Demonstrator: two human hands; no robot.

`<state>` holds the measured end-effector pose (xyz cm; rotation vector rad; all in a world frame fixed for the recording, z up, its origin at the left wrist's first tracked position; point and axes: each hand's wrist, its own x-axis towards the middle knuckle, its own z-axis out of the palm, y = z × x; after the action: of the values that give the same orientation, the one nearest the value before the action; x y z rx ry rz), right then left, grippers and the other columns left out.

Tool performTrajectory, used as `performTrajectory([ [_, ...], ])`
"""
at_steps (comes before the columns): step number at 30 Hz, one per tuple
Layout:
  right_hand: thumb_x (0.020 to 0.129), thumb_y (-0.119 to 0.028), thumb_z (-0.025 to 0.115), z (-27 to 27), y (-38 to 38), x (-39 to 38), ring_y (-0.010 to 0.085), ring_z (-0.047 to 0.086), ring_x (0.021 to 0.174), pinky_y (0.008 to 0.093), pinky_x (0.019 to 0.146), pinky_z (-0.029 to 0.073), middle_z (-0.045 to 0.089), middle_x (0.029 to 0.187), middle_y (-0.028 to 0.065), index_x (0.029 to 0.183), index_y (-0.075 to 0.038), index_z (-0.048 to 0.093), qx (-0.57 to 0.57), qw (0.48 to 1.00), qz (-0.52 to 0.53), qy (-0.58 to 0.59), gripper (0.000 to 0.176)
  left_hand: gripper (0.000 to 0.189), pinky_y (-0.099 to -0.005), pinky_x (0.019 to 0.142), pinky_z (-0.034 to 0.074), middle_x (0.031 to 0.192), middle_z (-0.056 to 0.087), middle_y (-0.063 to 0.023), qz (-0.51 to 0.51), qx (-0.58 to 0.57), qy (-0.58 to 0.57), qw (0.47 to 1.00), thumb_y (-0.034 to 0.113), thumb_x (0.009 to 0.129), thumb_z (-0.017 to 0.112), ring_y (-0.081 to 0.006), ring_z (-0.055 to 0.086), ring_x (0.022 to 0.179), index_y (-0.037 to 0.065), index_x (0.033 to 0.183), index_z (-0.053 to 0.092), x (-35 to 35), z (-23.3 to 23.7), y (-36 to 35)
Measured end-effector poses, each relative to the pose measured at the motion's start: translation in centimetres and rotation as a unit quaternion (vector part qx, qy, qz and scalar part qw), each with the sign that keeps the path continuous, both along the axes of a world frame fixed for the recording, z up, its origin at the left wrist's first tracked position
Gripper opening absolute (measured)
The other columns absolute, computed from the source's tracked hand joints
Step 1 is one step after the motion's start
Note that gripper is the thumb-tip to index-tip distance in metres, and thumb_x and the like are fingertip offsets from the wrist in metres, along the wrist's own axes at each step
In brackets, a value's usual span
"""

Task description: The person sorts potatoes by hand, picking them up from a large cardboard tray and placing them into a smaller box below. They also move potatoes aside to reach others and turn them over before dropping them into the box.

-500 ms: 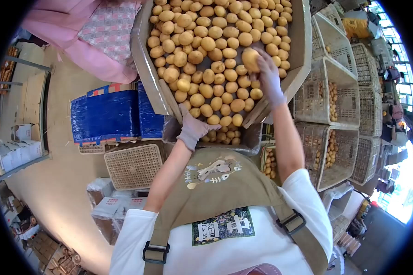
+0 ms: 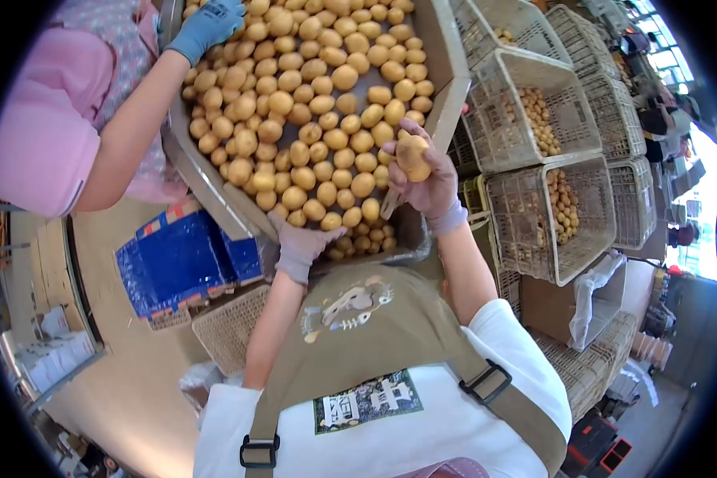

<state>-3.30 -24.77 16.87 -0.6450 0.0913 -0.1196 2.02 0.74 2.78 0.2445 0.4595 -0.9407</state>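
Note:
My right hand (image 2: 436, 185), in a thin pale glove, is closed around a round yellow-brown fruit (image 2: 413, 158) and holds it above the near right corner of the sorting tray. My left hand (image 2: 299, 245), gloved too, lies at the tray's near left corner with thumb and fingers apart; nothing shows in it. Many similar fruits (image 2: 303, 151) cover the grey-walled tray (image 2: 450, 99). More fruits (image 2: 366, 240) lie just below its near opening, in a dark-lined container (image 2: 413, 239) against my apron.
A co-worker's blue-gloved hand (image 2: 207, 30) reaches into the tray from the upper left. Plastic crates (image 2: 518, 199) with fruit stand stacked at the right. At the left are a blue wrapped box (image 2: 175, 259) and a woven-pattern crate (image 2: 233, 327).
My right hand has drawn back toward me with the fruit, turning it palm up. My left hand stays by the corner. The view has swung, and the co-worker's gloved hand has come in.

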Motion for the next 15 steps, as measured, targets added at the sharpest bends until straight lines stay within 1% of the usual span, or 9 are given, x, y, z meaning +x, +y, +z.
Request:
performTrajectory([
  [2,0.092,-0.033,0.064,5.4,0.8,0.4,0.0129,0.053,0.058,0.0251,0.051,0.045,0.065,0.111,0.0128,0.146,-0.010,0.040,-0.326,0.910,-0.180,0.181,0.063,0.102,-0.0823,0.107,0.017,0.168,0.010,-0.0088,0.004,0.013,-0.043,0.999,0.086,0.085,0.033,-0.0436,0.009,0.151,0.021,0.161,0.013,-0.1,1.1,0.0],
  [3,0.091,-0.017,0.067,8.7,0.8,-0.2,0.0120,0.055,0.063,0.0260,0.055,0.050,0.060,0.109,0.0098,0.141,-0.007,0.045,-0.381,0.880,-0.267,0.094,0.055,0.102,-0.0822,0.107,0.017,0.168,0.010,-0.0084,0.001,0.012,-0.033,0.999,0.087,0.085,0.033,-0.0437,0.010,0.151,0.022,0.161,0.013,-0.2,1.2,0.0],
  [6,0.087,-0.035,0.069,15.9,-1.6,-1.0,0.0215,0.064,0.082,0.0306,0.067,0.057,0.058,0.118,0.0195,0.123,-0.002,0.056,-0.560,0.582,-0.555,-0.199,0.051,0.105,-0.0824,0.106,0.018,0.168,0.010,-0.0079,-0.005,-0.004,0.010,1.000,0.089,0.083,0.032,-0.0446,0.011,0.151,0.022,0.161,0.013,-0.1,0.3,0.0],
  [8,0.090,-0.033,0.067,19.9,-5.8,0.2,0.0240,0.060,0.097,0.0336,0.081,0.052,0.055,0.126,0.0188,0.130,-0.001,0.050,-0.585,0.446,-0.642,-0.218,0.054,0.106,-0.0826,0.106,0.017,0.167,0.012,-0.0090,-0.001,-0.035,0.025,0.999,0.089,0.083,0.032,-0.0455,0.011,0.151,0.020,0.161,0.013,0.0,0.4,0.1],
  [9,0.091,-0.031,0.066,21.6,-8.0,1.2,0.0253,0.058,0.104,0.0351,0.088,0.050,0.053,0.129,0.0185,0.134,0.000,0.048,-0.603,0.432,-0.657,-0.135,0.056,0.106,-0.0825,0.107,0.017,0.167,0.013,-0.0100,-0.021,-0.083,-0.064,0.994,0.088,0.083,0.033,-0.0459,0.012,0.150,0.019,0.161,0.013,0.1,-0.4,0.2],
  [12,0.095,-0.027,0.062,23.6,-14.3,6.2,0.0291,0.051,0.126,0.0396,0.108,0.042,0.048,0.141,0.0175,0.146,0.002,0.039,-0.703,0.407,-0.570,0.123,0.063,0.104,-0.0834,0.105,0.019,0.167,0.013,-0.0100,-0.021,-0.012,-0.045,0.999,0.087,0.084,0.033,-0.0465,0.013,0.150,0.020,0.161,0.015,0.1,-3.1,0.5],
  [13,0.095,-0.026,0.063,22.6,-15.4,7.1,0.0293,0.051,0.127,0.0394,0.108,0.043,0.049,0.141,0.0185,0.146,0.002,0.041,-0.736,0.367,-0.559,0.107,0.062,0.102,-0.0840,0.103,0.023,0.167,0.013,-0.0102,-0.006,0.022,0.030,0.999,0.086,0.085,0.032,-0.0469,0.014,0.150,0.019,0.160,0.017,-0.1,0.1,0.3],
  [14,0.095,-0.025,0.064,21.6,-16.4,8.0,0.0295,0.052,0.128,0.0393,0.108,0.043,0.050,0.142,0.0195,0.145,0.002,0.043,-0.766,0.325,-0.548,0.089,0.061,0.097,-0.0834,0.105,0.019,0.167,0.015,-0.0105,-0.010,-0.061,-0.008,0.998,0.080,0.087,0.036,-0.0433,0.015,0.151,0.020,0.160,0.020,0.0,1.8,0.5],
  [15,0.094,-0.023,0.064,20.4,-14.5,7.6,0.0308,0.051,0.129,0.0423,0.108,0.043,0.052,0.140,0.0202,0.143,-0.001,0.047,-0.765,0.365,-0.530,0.032,0.057,0.098,-0.0833,0.105,0.018,0.167,0.014,-0.0104,-0.006,-0.083,-0.031,0.996,0.082,0.086,0.036,-0.0439,0.015,0.151,0.020,0.160,0.020,0.4,1.2,0.2],
])
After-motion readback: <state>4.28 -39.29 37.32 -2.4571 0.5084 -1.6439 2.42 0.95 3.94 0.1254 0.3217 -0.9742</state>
